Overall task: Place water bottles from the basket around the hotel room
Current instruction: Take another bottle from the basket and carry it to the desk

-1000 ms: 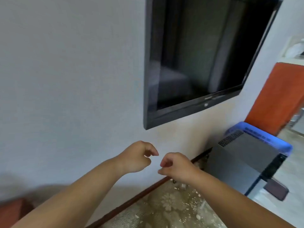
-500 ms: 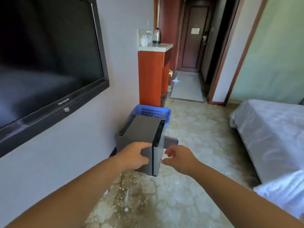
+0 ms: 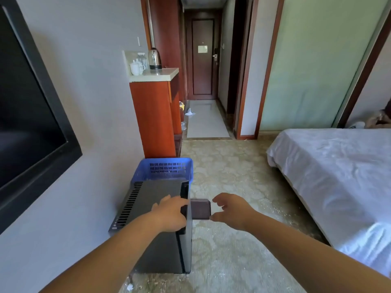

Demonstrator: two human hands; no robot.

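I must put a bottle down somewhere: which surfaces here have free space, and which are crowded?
Free: the counter in front of the kettle; the grey cabinet top between its vent slots and the left hand; the bed. Crowded: the counter's back left, with cups.

the near half of the basket (image 3: 167, 160) sits behind the dark box (image 3: 156, 193), so i can't see what lies in it. the tv (image 3: 25, 115) runs off the left edge and the bed (image 3: 330, 170) off the right. a small dark slab (image 3: 201, 208) goes partly behind the box. the clear things (image 3: 142, 58) behind the cups (image 3: 136, 67) on the counter (image 3: 156, 76) are too small to name, and the door sign (image 3: 202, 49) can't be read.
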